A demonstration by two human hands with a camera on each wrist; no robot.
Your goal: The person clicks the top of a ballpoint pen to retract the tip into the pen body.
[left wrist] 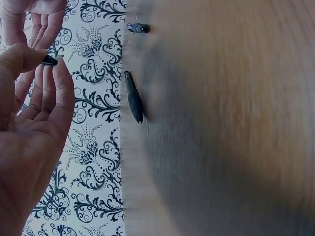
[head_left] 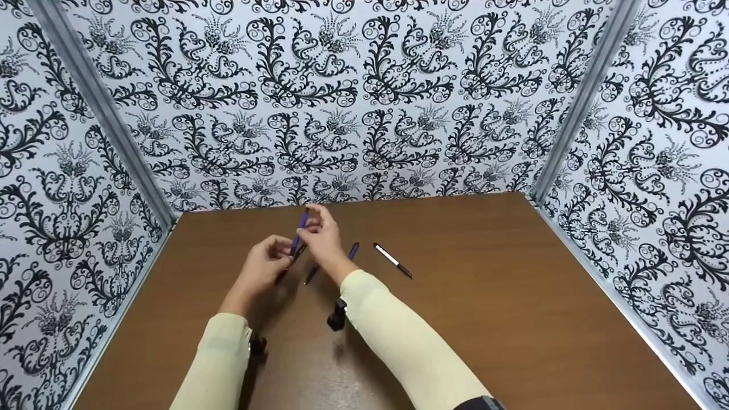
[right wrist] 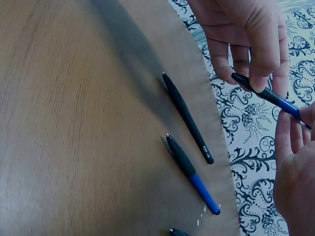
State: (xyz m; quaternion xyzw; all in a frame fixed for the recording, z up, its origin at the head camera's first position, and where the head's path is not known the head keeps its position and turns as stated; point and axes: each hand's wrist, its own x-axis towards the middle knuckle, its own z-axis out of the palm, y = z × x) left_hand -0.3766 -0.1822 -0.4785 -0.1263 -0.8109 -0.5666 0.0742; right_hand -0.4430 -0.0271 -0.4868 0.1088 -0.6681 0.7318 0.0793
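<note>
Between my two hands I hold a blue pen (head_left: 301, 223) with a black grip, raised over the table and slanted. My left hand (head_left: 265, 267) pinches its black end between thumb and fingers, as the right wrist view shows. Farther up, the fingers of my right hand (head_left: 324, 236) pinch the blue barrel. Below the hands lies a black pen (right wrist: 187, 118), partly covered by my left hand in the head view. Beside it lies a second blue pen (right wrist: 199, 187) with a black grip, its middle hidden behind my right wrist in the head view.
A white pen (head_left: 390, 257) with a black grip lies to the right on the brown wooden table (head_left: 484, 307). Patterned panels (head_left: 342, 114) stand at the back and both sides. Both forearms wear pale sleeves, with a small black camera (head_left: 337, 316) on the right wrist.
</note>
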